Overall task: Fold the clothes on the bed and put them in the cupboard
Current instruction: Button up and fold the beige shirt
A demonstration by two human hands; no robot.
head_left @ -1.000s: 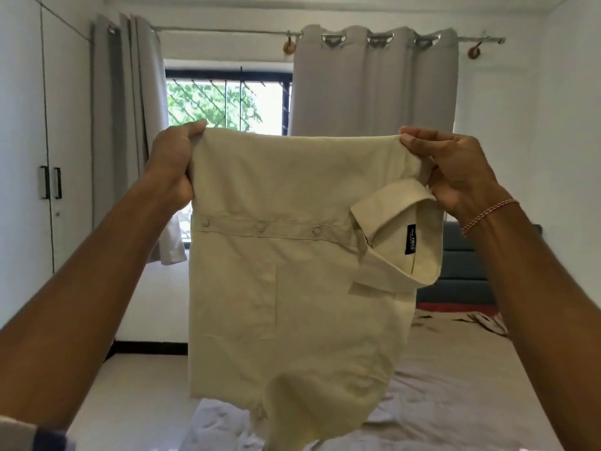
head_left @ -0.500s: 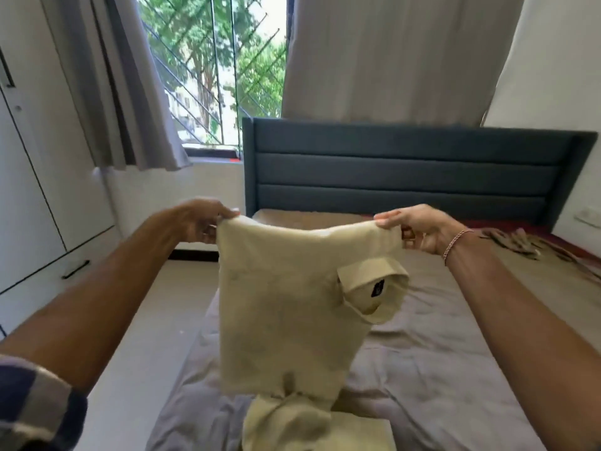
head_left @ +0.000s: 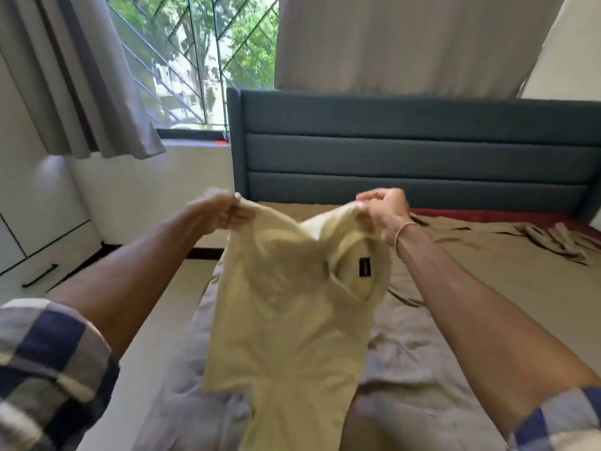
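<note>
Pinching the top edge of the cream shirt with the left hand and the right hand, fingers curled onto the cloth at either corner, though blurred on the left. Hanging straight down from the fingers, long axis vertical, sagging in the span between them, lower end seemingly touching the bed below. Neither hand clearly nearer. Next, probably, lowering flat onto the bed for folding. On the collar, just below the right fingers, a small black label; writing too small to read.

Bright daylight entered from the window at eleven o'clock, outdoor view slightly washed out, left hand and shirt were smeared by motion blur, wide-angle distortion bowed the headboard toward two o'clock.
</note>
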